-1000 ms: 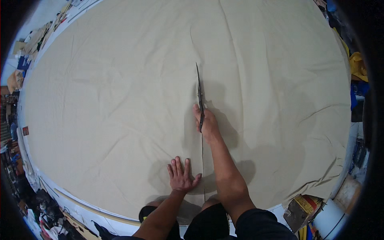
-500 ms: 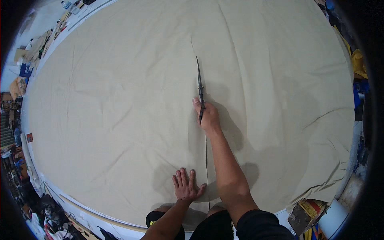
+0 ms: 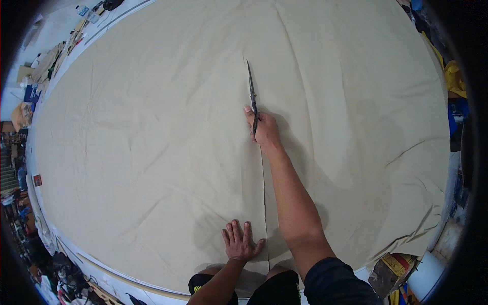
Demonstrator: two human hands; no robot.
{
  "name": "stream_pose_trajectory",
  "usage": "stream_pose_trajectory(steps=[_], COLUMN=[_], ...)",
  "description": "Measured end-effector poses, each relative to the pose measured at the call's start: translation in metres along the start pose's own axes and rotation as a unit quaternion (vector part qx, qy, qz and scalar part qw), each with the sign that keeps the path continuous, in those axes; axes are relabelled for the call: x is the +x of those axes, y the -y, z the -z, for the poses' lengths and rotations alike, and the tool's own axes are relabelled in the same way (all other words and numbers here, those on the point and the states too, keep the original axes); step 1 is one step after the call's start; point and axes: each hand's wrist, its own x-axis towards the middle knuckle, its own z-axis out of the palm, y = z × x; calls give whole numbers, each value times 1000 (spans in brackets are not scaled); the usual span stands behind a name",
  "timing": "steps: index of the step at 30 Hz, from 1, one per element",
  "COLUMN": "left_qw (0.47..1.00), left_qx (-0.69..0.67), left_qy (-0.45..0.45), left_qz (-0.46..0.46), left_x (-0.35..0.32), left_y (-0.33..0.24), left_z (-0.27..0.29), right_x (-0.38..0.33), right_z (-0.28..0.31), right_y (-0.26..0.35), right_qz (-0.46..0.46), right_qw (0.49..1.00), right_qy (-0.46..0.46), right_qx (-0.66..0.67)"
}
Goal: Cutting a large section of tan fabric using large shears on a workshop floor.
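Observation:
A wide sheet of beige fabric lies spread before me with soft creases. My right hand is closed round the handles of dark scissors, whose blades point away from me along the cloth. From the scissors a long cut runs back toward my knees, its two edges lying almost together. Just left of this cut, near my knees, my left hand presses flat on the fabric with fingers spread. A faint thin line continues ahead of the blade tips.
At the near right corner stands a worn box beside a white roll. Mixed clutter lines the left side, and a clear bottle is at the far left. A yellow bag hangs over at the right edge.
My right hand has slid the scissors farther away from me, and the cut behind them is longer. My left hand remains flat on the fabric.

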Motion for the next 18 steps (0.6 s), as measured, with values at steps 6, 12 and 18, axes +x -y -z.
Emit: stream_pose_trajectory(steps=[6,12,18], left_qw=[1000,1000,931], left_qx=[0,9,-158], left_qy=[-6,-19,-325], left_qz=[-8,4,-43], left_x=[2,-1,118], left_y=[-2,1,10], left_z=[6,5,65], right_x=[42,39,40], right_z=[-2,-8,3], right_y=[41,29,31], right_qz=[-50,-1,-8], right_qw=[997,998,1000], right_qy=[29,29,-9], right_qx=[50,63,-11])
